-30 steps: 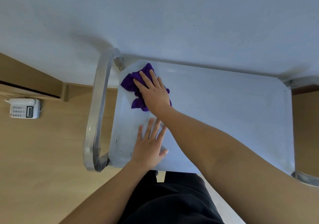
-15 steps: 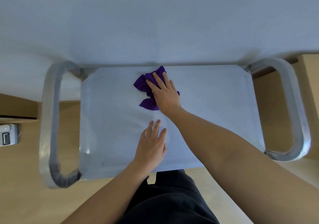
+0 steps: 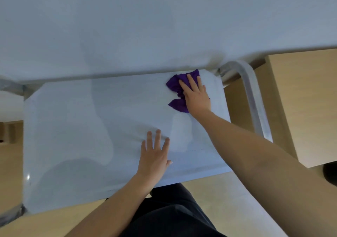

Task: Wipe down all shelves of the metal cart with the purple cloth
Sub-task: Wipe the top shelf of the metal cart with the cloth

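The metal cart's top shelf [image 3: 82,127] fills the middle of the view, a flat pale steel sheet. A crumpled purple cloth [image 3: 176,86] lies at its far right corner. My right hand [image 3: 197,96] presses flat on the cloth with straight fingers, covering much of it. My left hand [image 3: 155,154] rests flat on the shelf near the front edge, fingers spread and holding nothing. The cart's lower shelves are hidden beneath the top one.
A curved metal handle [image 3: 253,98] loops off the cart's right end, and part of the left handle [image 3: 11,87] shows at the left edge. A white wall [image 3: 164,27] stands right behind the cart. A wooden cabinet [image 3: 300,100] sits to the right.
My right hand has slid the purple cloth along the back of the shelf from the left end to the far right corner. My left hand has stayed flat near the front edge.
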Demonstrator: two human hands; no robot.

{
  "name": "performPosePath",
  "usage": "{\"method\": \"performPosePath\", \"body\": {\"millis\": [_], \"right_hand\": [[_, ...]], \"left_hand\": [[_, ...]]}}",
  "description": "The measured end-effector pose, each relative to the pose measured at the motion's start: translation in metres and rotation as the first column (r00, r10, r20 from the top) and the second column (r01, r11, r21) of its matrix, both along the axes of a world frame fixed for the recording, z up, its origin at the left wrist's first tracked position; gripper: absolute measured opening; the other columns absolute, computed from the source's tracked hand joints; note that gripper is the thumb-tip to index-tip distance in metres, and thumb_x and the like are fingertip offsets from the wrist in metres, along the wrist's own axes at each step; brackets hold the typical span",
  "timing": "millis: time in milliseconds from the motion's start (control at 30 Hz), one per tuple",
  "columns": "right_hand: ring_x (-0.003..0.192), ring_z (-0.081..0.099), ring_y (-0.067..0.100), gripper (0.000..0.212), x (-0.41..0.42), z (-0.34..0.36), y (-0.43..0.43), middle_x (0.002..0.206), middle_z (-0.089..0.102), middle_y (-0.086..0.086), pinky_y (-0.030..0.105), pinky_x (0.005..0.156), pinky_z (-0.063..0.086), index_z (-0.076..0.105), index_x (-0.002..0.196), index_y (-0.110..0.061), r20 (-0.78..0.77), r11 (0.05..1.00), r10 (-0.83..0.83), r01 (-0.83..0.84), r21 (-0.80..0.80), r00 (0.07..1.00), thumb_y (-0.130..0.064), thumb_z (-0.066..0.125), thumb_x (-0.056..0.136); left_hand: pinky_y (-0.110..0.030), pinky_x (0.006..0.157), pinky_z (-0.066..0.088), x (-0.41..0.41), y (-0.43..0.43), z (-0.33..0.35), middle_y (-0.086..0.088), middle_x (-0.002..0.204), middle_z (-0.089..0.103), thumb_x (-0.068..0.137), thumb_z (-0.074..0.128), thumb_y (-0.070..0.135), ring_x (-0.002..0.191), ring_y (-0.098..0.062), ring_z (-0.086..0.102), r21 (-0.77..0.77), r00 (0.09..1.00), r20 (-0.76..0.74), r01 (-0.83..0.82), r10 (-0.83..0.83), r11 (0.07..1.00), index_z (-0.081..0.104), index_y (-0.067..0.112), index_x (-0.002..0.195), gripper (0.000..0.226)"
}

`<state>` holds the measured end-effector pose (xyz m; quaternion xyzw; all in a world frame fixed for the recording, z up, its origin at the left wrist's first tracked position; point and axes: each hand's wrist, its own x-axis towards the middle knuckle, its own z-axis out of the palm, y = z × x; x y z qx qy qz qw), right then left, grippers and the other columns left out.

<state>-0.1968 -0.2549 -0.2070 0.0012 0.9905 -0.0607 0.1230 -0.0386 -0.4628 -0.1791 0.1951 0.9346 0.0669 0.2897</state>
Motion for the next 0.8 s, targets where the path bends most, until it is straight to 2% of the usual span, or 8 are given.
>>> {"method": "performPosePath", "body": {"millis": [100,400,567,800], "right_hand": [[0.150,0.000,0.032,0.056,0.009,0.000,0.045,0.163,0.009,-0.001,0.050,0.119,0.014,0.019,0.152,-0.034,-0.023,0.994,-0.110,0.110,-0.011,0.994,-0.021,0.039,0.102],[0.149,0.003,0.033,0.048,0.027,0.002,0.056,0.162,0.014,0.003,0.050,0.120,0.013,0.022,0.152,-0.030,-0.050,0.991,-0.135,0.135,-0.013,0.990,-0.026,0.029,0.105],[0.149,0.003,0.035,0.049,0.083,0.004,0.057,0.163,0.013,0.003,0.050,0.120,0.013,0.021,0.153,-0.029,-0.040,0.979,-0.204,0.205,0.008,0.978,-0.026,0.029,0.105],[0.150,0.002,0.029,0.046,0.191,0.007,0.046,0.162,0.015,-0.004,0.044,0.122,0.004,0.028,0.151,-0.033,-0.029,0.917,-0.398,0.396,-0.056,0.917,-0.027,0.031,0.105]], "left_hand": [[-0.057,0.117,0.009,0.005,0.006,-0.003,-0.020,0.159,-0.012,0.090,0.058,0.048,0.144,-0.046,-0.012,-0.044,1.000,-0.009,-0.017,0.017,0.999,0.010,0.018,0.152,0.084],[-0.055,0.118,0.012,0.011,0.004,-0.003,-0.017,0.161,-0.008,0.089,0.060,0.046,0.146,-0.044,-0.009,-0.022,0.999,-0.027,-0.036,0.035,0.999,0.016,0.019,0.152,0.082],[-0.054,0.117,0.015,0.016,-0.001,-0.004,-0.017,0.161,-0.002,0.088,0.060,0.050,0.146,-0.044,-0.002,0.009,0.997,-0.083,-0.007,0.008,1.000,0.019,0.018,0.152,0.083],[-0.049,0.120,0.006,0.016,-0.009,-0.005,-0.013,0.160,-0.017,0.094,0.048,0.050,0.146,-0.041,-0.013,0.013,0.998,-0.036,0.048,-0.048,0.999,0.003,0.023,0.154,0.080]]}}
